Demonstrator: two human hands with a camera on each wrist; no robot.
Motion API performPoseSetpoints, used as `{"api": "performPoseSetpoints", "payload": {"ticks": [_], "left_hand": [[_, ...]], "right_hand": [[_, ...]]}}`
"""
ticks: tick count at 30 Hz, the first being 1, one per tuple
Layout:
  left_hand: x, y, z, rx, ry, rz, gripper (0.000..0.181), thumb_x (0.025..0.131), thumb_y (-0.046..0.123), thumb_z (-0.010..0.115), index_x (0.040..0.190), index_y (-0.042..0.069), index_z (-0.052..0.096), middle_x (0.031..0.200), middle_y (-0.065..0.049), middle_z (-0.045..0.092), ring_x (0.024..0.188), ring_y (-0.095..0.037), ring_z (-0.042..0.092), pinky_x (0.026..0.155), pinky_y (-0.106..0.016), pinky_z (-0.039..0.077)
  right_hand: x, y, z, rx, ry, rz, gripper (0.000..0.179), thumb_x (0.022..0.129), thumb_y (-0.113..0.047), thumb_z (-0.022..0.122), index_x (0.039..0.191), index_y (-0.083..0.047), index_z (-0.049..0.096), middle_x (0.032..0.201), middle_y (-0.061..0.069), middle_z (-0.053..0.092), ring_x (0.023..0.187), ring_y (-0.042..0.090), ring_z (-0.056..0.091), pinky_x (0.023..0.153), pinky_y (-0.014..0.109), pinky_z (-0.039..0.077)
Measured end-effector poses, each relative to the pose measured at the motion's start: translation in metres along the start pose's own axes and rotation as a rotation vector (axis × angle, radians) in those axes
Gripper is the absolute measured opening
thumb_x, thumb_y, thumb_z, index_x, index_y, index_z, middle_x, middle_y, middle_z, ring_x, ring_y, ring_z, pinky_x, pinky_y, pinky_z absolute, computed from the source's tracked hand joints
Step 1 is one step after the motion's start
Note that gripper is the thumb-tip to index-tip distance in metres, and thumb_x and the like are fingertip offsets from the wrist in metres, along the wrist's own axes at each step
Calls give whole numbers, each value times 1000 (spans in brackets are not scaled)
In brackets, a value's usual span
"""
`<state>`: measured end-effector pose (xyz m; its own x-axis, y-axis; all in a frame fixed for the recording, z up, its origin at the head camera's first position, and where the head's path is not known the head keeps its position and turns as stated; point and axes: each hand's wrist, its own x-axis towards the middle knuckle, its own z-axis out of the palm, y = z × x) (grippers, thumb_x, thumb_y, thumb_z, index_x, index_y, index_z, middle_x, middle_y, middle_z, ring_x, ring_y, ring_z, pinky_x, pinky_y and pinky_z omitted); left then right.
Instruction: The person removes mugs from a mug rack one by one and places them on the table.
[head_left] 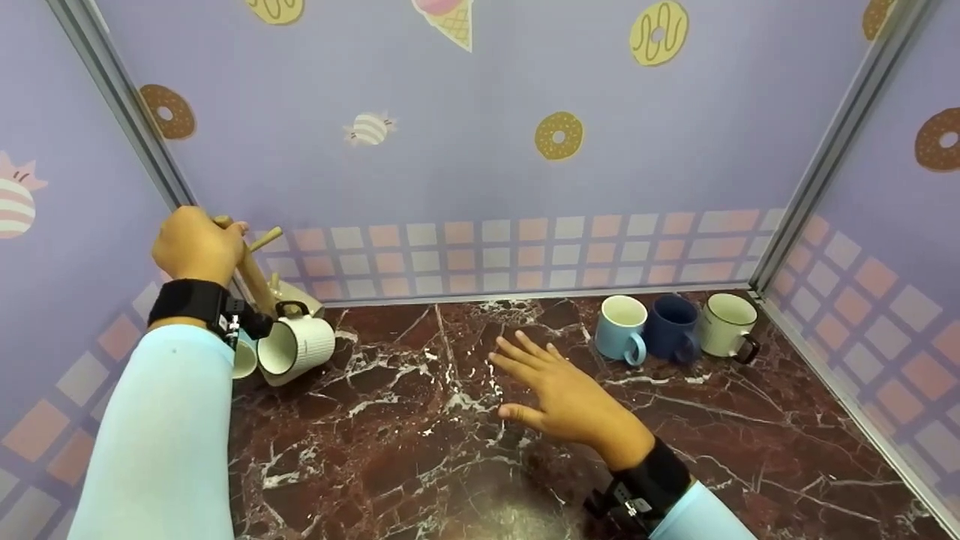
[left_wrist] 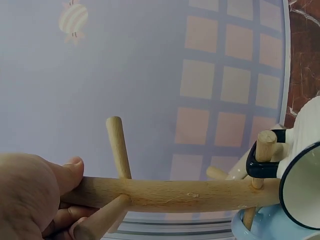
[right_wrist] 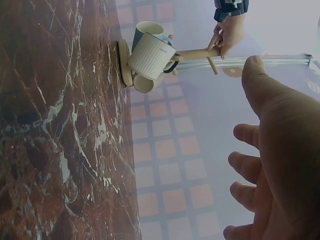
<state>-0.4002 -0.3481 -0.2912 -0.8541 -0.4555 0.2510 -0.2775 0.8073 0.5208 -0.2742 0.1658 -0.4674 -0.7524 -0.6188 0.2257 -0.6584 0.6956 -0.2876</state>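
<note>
From where I stand, the wooden mug stand (head_left: 255, 281) is at the far left of the dark marble tabletop (head_left: 360, 465), by the corner. The person's left hand (head_left: 196, 244) is on it, fingers curled round the top of the post. The post's long axis runs down from that grip, past the upper pegs, to a white ribbed mug (head_left: 315, 343) hooked low by its black handle, so the mug's weight lies well below the fingers. The right hand (head_left: 566, 397) is farther off, fingers spread and holding nothing; it is nearer the light-blue mug (head_left: 613, 341), which stands beyond it to the right, beside a navy mug (head_left: 670, 330) and a pale green mug (head_left: 720, 334).
</note>
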Motion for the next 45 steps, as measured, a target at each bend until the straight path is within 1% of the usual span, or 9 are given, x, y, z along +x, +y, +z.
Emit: {"api": "performPoseSetpoints", "payload": {"ticks": [8,12,16,20,28,33,40,43,45], "left_hand": [[0,-11,-5,15,-14,23,51,112,42,68,140,0,78,141,-29,76,117,-51,70,78,-50,53],[-3,-15,-5,9,-29,38,51,114,40,64,145,1,75,146,-29,74,123,-53,68,99,-64,54],[-3,-13,-9,-8,-38,81,54,116,39,62,152,0,69,151,-31,70,132,-56,64,116,-74,47],[-3,-15,-13,-15,-52,111,55,118,39,60,156,-1,66,154,-33,67,136,-57,61,121,-78,42],[-4,-22,-15,-43,-51,113,55,117,37,60,154,-4,66,153,-35,67,138,-57,60,122,-77,43],[-6,-20,-13,-79,-39,89,55,117,37,62,152,-4,68,151,-34,68,134,-54,63,118,-73,48],[-9,-23,-5,-151,-66,1,62,116,47,60,159,2,62,157,-27,67,143,-51,60,125,-70,41],[-14,-28,10,-223,0,-65,64,115,53,60,161,8,62,162,-21,65,152,-46,55,130,-67,35],[-21,-32,22,-274,87,-97,61,114,54,60,158,12,65,164,-17,63,157,-42,50,131,-65,31]], "right_hand": [[4,-4,3,-4,-4,-11,88,109,-78,50,180,-29,34,189,-6,20,178,32,17,140,70,21],[4,-6,2,-2,-11,-15,88,109,-78,50,180,-29,33,189,-5,21,178,33,17,140,71,22],[5,-6,0,-3,0,-24,88,109,-76,52,180,-26,34,189,-1,22,178,36,18,139,73,23],[7,-6,2,8,-5,-21,88,109,-75,52,180,-26,35,190,-2,21,178,35,17,139,73,22],[10,-8,3,19,-15,-6,87,109,-77,51,180,-32,32,190,-6,19,179,30,15,141,69,20],[11,-6,3,10,-14,-3,87,109,-78,49,180,-31,32,190,-8,18,179,30,15,141,68,19],[14,-2,1,8,8,-29,86,110,-75,52,180,-29,34,190,-4,21,178,32,17,141,69,20],[14,-1,1,11,13,-37,86,110,-74,53,180,-27,35,189,-2,22,178,34,18,140,70,20],[14,-1,1,12,7,-38,86,110,-74,52,180,-26,34,189,-2,22,178,34,18,140,70,20]]}}
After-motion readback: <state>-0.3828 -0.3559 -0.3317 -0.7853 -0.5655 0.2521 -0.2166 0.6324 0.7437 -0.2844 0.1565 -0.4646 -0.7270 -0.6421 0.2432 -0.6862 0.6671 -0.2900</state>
